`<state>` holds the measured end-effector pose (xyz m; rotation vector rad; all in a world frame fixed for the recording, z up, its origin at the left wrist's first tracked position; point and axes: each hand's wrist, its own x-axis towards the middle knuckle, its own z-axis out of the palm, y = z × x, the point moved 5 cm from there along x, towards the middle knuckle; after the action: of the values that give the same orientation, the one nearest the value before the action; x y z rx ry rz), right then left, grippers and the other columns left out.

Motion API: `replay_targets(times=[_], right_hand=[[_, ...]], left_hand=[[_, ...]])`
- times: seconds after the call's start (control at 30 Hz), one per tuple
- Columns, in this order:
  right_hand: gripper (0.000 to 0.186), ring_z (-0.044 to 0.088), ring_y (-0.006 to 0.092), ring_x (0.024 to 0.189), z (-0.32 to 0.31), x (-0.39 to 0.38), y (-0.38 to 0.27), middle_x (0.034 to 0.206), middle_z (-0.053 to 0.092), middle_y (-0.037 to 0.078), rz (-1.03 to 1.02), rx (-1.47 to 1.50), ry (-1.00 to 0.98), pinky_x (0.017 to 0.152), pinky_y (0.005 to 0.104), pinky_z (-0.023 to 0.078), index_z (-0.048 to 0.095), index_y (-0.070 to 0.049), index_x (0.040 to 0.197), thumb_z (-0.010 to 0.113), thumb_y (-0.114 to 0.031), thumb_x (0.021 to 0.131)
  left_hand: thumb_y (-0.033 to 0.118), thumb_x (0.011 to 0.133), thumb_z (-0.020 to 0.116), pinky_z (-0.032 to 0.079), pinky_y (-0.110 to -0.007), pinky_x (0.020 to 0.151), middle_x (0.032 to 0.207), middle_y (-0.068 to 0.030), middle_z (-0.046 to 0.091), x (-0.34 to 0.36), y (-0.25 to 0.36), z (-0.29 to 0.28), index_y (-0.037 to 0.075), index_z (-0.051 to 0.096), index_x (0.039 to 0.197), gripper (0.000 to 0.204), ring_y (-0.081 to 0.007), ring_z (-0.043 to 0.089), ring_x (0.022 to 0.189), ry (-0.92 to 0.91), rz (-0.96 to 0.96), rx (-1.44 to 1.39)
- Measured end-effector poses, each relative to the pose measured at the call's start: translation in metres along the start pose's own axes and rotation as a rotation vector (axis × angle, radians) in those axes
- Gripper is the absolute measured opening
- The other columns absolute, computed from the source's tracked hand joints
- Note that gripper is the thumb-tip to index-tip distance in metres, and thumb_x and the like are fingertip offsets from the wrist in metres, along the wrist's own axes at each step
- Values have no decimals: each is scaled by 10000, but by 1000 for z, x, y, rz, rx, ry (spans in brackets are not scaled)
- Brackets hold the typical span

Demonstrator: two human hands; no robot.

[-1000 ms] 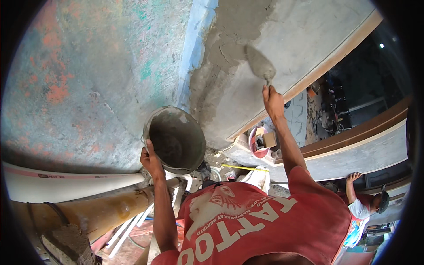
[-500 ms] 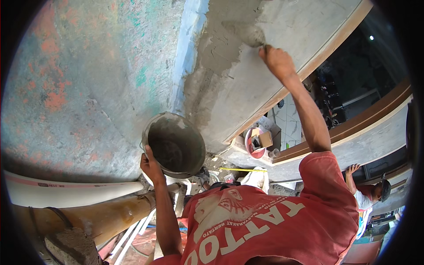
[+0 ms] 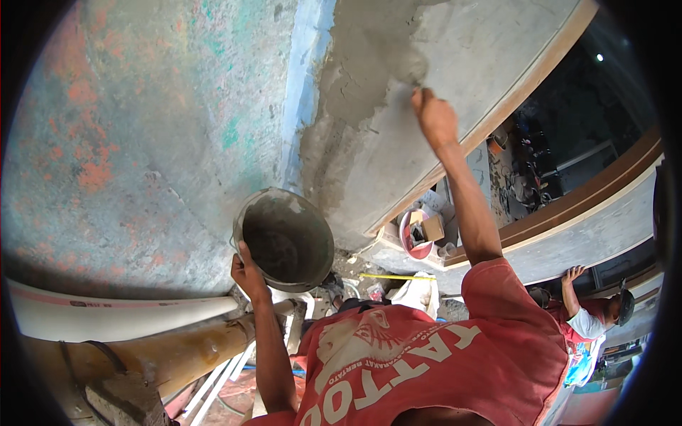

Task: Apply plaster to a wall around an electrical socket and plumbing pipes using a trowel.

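My left hand (image 3: pixel 249 273) is closed on the near-left rim of a dark bucket (image 3: pixel 307 221), which tilts so that its mouth shows. Grey residue coats the bucket's inside; how much mortar lies in it is hard to tell. Higher up, my right hand (image 3: pixel 436 119) grips a trowel (image 3: pixel 409 69) by its handle. The trowel's blade is smeared by motion and lies against a darker strip of wet mortar (image 3: pixel 349 91) on the grey wall (image 3: pixel 455 50).
A pale blue stripe (image 3: pixel 301 85) runs beside the mortar, left of which is a patchy painted wall (image 3: pixel 149 142). A wood-framed opening (image 3: pixel 568 220) is at right, near a pink tub (image 3: pixel 418 248). Bamboo (image 3: pixel 170 355) and a white pipe (image 3: pixel 121 309) lie lower left. Another person (image 3: pixel 593 312) stands far right.
My right hand and the trowel have moved a little down and left along the wall. The bucket in my left hand has shifted slightly right and down.
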<state>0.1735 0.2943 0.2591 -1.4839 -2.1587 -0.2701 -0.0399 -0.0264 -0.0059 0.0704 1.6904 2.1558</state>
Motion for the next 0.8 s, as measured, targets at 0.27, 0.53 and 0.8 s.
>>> replay_targets(times=[0.27, 0.53, 0.8], right_hand=[[441, 576, 423, 717, 68, 1, 20, 710, 588, 258, -77, 286, -79, 677, 478, 460, 601, 15, 813, 390, -364, 893], [403, 594, 428, 719, 185, -87, 28, 754, 607, 257, -187, 15, -410, 692, 490, 483, 610, -7, 803, 399, -342, 883], [367, 611, 333, 592, 75, -15, -6, 621, 601, 194, -381, -191, -54, 537, 434, 491, 565, -43, 718, 417, -335, 884]], left_hand=[[386, 844, 594, 205, -229, 482, 554, 81, 315, 1, 3, 11, 131, 339, 554, 463, -44, 248, 530, -16, 9, 28], [384, 843, 596, 190, -243, 478, 552, 81, 299, 1, 2, 6, 126, 336, 554, 467, -49, 239, 531, -22, 7, 54], [377, 848, 592, 198, -226, 478, 555, 85, 310, 1, 3, 8, 143, 327, 556, 458, -39, 238, 526, -36, 13, 44]])
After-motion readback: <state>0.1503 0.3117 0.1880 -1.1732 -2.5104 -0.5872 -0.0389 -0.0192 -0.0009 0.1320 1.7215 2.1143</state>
